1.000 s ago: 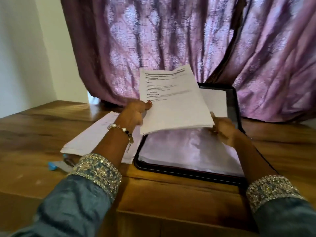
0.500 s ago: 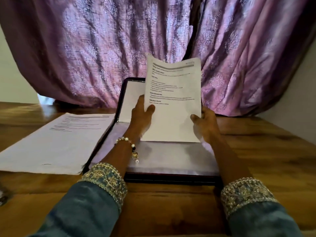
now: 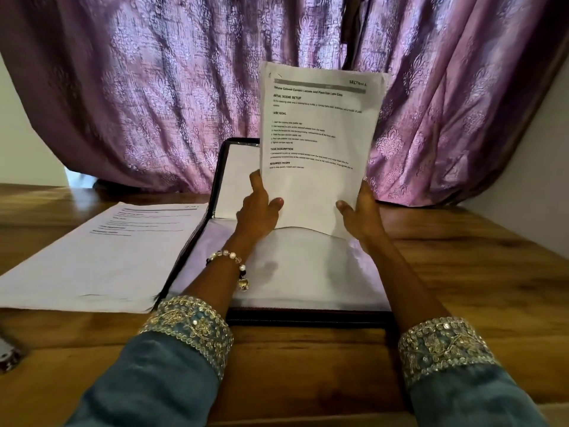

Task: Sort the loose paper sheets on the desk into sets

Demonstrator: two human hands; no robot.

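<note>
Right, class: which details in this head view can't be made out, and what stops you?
- Held sheets: body text too small and blurred; sheet count hidden behind the front page.
- Flat stack: print blurred, left edge cut off.
- Object at left frame edge: mostly cut off.
- Folder: pocket contents hidden by hands and sheets.

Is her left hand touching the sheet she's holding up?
Touching: head view shows the left hand gripping the sheet's lower left edge, thumb on front.

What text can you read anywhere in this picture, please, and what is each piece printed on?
On the held sheets:
"SECTION", upper right corner, its ending blurred
"INITIAL SCENE SETUP"
"TASK GOAL"
"TASK DESCRIPTION"
"REQUIRED PROPS"
The title line and small body lines are too blurred to read.
On the flat stack at left: printed lines, all unreadable.
</note>
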